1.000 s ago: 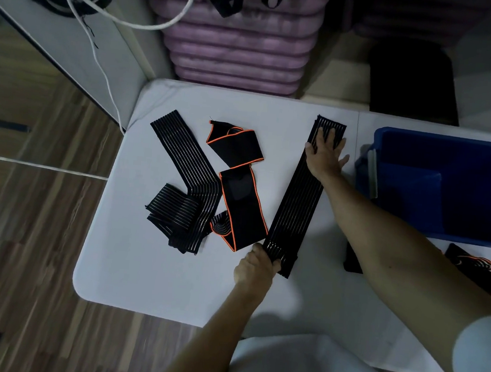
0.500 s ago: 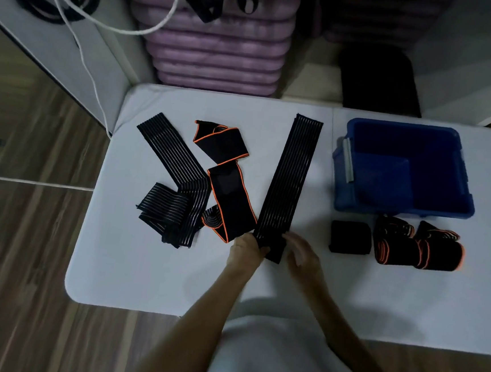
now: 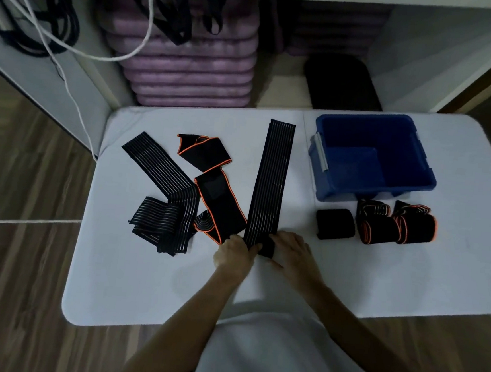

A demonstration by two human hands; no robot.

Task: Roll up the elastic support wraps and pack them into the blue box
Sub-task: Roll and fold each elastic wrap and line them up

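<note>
Your left hand [image 3: 233,254] and right hand [image 3: 290,250] each keep a pinching grip on the near end of the striped wrap [image 3: 270,182], which lies flat along the worktop [image 3: 128,288]. The blue box [image 3: 373,157] stands open to its right, with three rolled wraps [image 3: 376,225] just in front of it.

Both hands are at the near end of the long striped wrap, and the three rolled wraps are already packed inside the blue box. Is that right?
Not quite. In the head view the three rolled wraps lie on the table in front of the blue box, not inside it. The rest holds: the left hand and right hand are both at the near end of the long striped wrap.
</note>
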